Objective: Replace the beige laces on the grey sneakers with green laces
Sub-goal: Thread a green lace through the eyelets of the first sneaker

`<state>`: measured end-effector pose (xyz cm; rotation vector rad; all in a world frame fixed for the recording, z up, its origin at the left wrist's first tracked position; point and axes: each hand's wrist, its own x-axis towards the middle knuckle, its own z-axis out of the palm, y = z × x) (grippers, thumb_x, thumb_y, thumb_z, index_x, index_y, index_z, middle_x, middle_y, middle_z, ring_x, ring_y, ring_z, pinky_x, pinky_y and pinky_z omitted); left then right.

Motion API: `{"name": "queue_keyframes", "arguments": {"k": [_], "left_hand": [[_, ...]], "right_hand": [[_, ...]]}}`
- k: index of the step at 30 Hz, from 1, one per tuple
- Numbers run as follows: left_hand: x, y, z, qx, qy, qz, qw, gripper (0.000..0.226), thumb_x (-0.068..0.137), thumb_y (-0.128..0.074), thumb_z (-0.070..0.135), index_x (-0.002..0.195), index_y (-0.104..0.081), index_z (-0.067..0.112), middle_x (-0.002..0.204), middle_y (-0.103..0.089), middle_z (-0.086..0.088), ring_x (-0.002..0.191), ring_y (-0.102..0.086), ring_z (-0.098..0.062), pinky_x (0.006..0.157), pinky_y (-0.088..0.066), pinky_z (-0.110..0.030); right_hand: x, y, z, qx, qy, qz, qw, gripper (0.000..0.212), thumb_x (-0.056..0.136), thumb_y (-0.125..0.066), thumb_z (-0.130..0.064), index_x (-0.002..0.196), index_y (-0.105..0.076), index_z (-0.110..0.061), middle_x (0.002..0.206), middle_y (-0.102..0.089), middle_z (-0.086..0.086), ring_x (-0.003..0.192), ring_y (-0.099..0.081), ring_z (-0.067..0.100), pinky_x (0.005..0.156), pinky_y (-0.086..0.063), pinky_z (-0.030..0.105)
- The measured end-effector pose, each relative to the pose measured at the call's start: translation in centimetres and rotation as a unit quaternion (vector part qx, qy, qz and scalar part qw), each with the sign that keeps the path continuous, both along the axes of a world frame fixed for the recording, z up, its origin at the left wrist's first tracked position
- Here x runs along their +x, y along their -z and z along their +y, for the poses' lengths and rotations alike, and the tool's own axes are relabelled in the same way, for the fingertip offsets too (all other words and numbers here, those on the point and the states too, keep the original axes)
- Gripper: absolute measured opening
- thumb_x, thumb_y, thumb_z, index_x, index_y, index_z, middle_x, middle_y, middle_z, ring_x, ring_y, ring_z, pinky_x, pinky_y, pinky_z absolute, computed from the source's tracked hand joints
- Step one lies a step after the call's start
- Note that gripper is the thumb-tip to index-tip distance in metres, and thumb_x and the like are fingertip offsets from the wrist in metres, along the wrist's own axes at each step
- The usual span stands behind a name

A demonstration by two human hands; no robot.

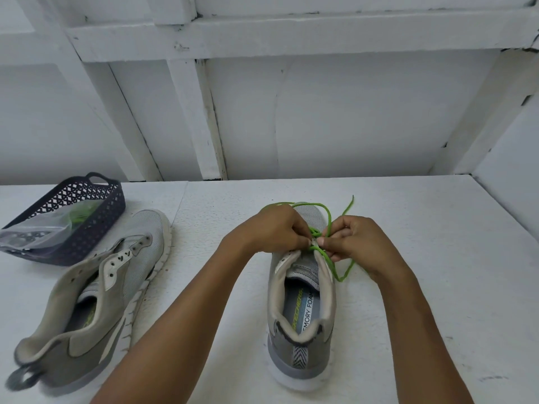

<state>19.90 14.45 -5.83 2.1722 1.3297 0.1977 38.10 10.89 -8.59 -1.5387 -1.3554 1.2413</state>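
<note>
Basket [97,228] holds clear bag [36,232] with green laces [78,216] inside.

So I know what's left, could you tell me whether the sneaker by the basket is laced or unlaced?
Unlaced: the sneaker by the basket shows bare eyelets, with no lace through them.

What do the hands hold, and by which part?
Left hand and right hand both pinch the thin green lace where it crosses over the grey mesh sneaker.
</note>
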Motion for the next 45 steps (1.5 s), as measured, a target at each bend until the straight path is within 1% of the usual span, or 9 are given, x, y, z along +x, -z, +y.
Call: {"name": "queue_keyframes", "arguments": {"k": [18,22,25,28,30,32,34,40,45], "left_hand": [[-0.8,0.6,0.1,-0.078,-0.116,-0.172,0.975,0.022,0.073,-0.061,0.020,0.071,-0.063,-0.002,0.067,-0.058,-0.003,0.063,-0.047,-0.012,0.064,-0.039,-0.030],[-2.5,-1.0,0.4,-0.200,-0.240,-0.502,0.807,0.025,0.087,-0.043,0.007,0.063,-0.050,0.004,0.086,-0.074,-0.015,0.083,-0.069,-0.029,0.080,-0.057,-0.040],[-4.5,-2.1,0.7,-0.272,-0.248,-0.645,0.670,0.027,0.093,-0.037,0.012,0.066,-0.040,0.014,0.056,-0.049,-0.004,0.042,-0.047,-0.016,0.046,-0.052,-0.025],[-6.3,-2.1,1.1,-0.205,-0.266,-0.522,0.784,0.027,0.094,-0.050,0.018,0.067,-0.043,0.017,0.057,-0.030,0.002,0.044,-0.018,-0.010,0.038,-0.017,-0.018],[-7.4,-2.0,0.8,-0.133,-0.211,-0.302,0.920,0.023,0.093,-0.064,0.026,0.075,-0.060,0.013,0.061,-0.041,0.001,0.048,-0.023,-0.013,0.043,-0.019,-0.021],[-7.8,-2.0,0.3,-0.123,-0.098,-0.092,0.983,0.018,0.088,-0.073,0.036,0.085,-0.072,0.019,0.068,-0.052,0.002,0.054,-0.033,-0.014,0.048,-0.026,-0.025],[-8.0,-1.9,-0.3,-0.133,-0.021,-0.031,0.990,0.011,0.088,-0.073,0.033,0.083,-0.074,0.023,0.073,-0.058,0.006,0.064,-0.042,-0.011,0.056,-0.033,-0.027],[-8.1,-2.0,-0.2,-0.127,-0.122,-0.369,0.913,0.016,0.102,-0.053,0.020,0.089,-0.060,0.015,0.109,-0.074,-0.004,0.104,-0.067,-0.017,0.088,-0.053,-0.035],[-5.6,0.4,-0.2,-0.066,-0.039,-0.073,0.994,0.030,0.089,-0.066,0.050,0.103,-0.066,0.023,0.095,-0.068,0.011,0.086,-0.062,-0.006,0.081,-0.049,-0.028]], "right_hand": [[-0.2,-1.2,-0.3,-0.077,-0.027,-0.025,0.996,0.041,0.078,-0.081,-0.029,0.092,-0.067,0.007,0.069,-0.071,0.006,0.059,-0.067,0.012,0.054,-0.052,0.021],[0.0,-1.5,-0.4,-0.091,-0.021,-0.006,0.996,0.025,0.084,-0.076,-0.018,0.091,-0.066,0.004,0.071,-0.069,0.008,0.056,-0.066,0.012,0.052,-0.051,0.021],[0.0,-1.5,-0.2,-0.100,-0.022,0.004,0.995,0.024,0.086,-0.071,-0.012,0.093,-0.066,0.010,0.072,-0.070,0.013,0.059,-0.068,0.018,0.054,-0.053,0.025],[0.1,-1.5,-0.1,-0.105,-0.023,0.016,0.994,0.021,0.086,-0.069,-0.009,0.093,-0.065,0.011,0.069,-0.069,0.013,0.057,-0.067,0.020,0.054,-0.054,0.026],[0.1,-1.4,-0.1,-0.105,-0.023,0.021,0.994,0.021,0.086,-0.069,-0.008,0.093,-0.066,0.011,0.067,-0.069,0.011,0.058,-0.067,0.019,0.054,-0.054,0.027],[0.1,-1.4,-0.1,-0.104,-0.022,0.024,0.994,0.017,0.086,-0.069,-0.008,0.090,-0.066,0.009,0.065,-0.068,0.010,0.057,-0.067,0.019,0.054,-0.055,0.027],[0.0,-1.5,-0.1,-0.103,-0.022,0.025,0.994,0.016,0.086,-0.069,-0.007,0.090,-0.066,0.008,0.065,-0.068,0.010,0.057,-0.067,0.019,0.054,-0.054,0.027],[-0.1,-1.3,-0.1,-0.096,-0.021,0.014,0.995,0.018,0.087,-0.066,-0.007,0.093,-0.066,0.010,0.069,-0.068,0.011,0.057,-0.066,0.018,0.054,-0.054,0.026],[-0.2,-1.5,-0.2,-0.093,-0.027,0.012,0.995,0.015,0.087,-0.066,-0.006,0.091,-0.066,0.008,0.068,-0.067,0.010,0.055,-0.066,0.016,0.053,-0.053,0.025]]}}
